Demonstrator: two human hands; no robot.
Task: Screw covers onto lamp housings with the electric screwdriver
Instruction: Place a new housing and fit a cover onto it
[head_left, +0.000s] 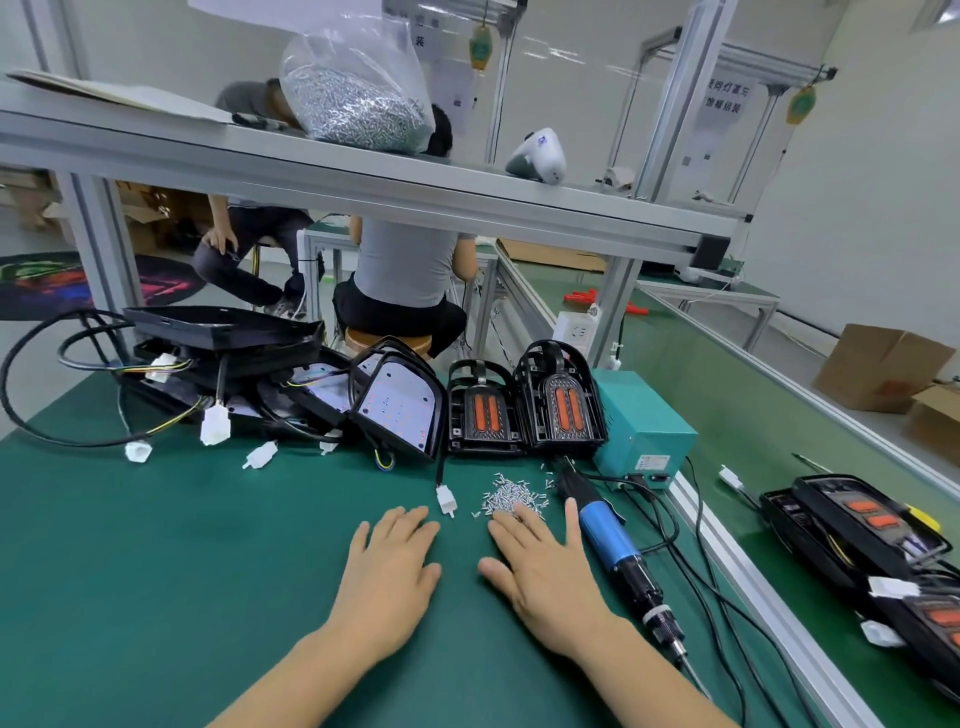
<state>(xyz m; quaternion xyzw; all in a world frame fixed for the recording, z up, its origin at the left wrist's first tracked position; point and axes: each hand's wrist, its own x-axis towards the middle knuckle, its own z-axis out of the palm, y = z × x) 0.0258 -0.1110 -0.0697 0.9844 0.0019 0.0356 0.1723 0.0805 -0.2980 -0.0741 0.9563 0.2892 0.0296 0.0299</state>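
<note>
My left hand (392, 566) lies flat, palm down, on the green mat with straight fingers. Beside it my right hand (545, 566) also lies flat, its fingertips touching a pile of small silver screws (511, 496). The blue and black electric screwdriver (613, 545) lies on the mat just right of my right hand, tip toward me. Two black covers with orange lenses (480, 415) (566, 405) stand leaning at the back. A lamp housing with a white LED board (397, 408) leans left of them, among more housings (223, 332) with cables and white connectors.
A teal power supply box (641, 426) stands behind the screwdriver, its cords trailing along the mat's right side. Assembled lamps (857, 525) lie on the conveyor at right. A shelf overhead carries a bag of screws (358, 98). People sit at benches beyond.
</note>
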